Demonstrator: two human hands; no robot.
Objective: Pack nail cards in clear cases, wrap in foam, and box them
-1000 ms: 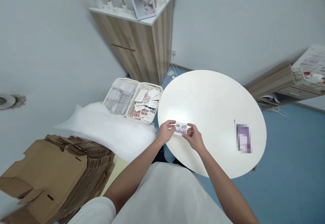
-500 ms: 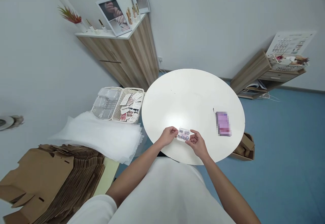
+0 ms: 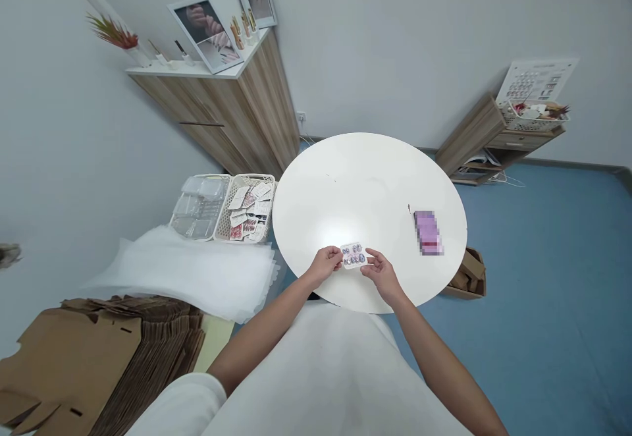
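With left grip (image 3: 326,263) and right grip (image 3: 382,276), pinching a white card of press-on nails (image 3: 353,255) by opposite short ends. Showing its nail side upward, with long axis running left to right across the body, right end angled slightly away. Holding it over the near part of the white table (image 3: 365,172), right of the basket of nail cards (image 3: 223,223).

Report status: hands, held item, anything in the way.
Left hand and right hand pinching opposite ends of small white rectangular card bearing shiny purplish ovals. Card above near side of round white table. Pixelated purple rectangular object rightward, apart from hands.
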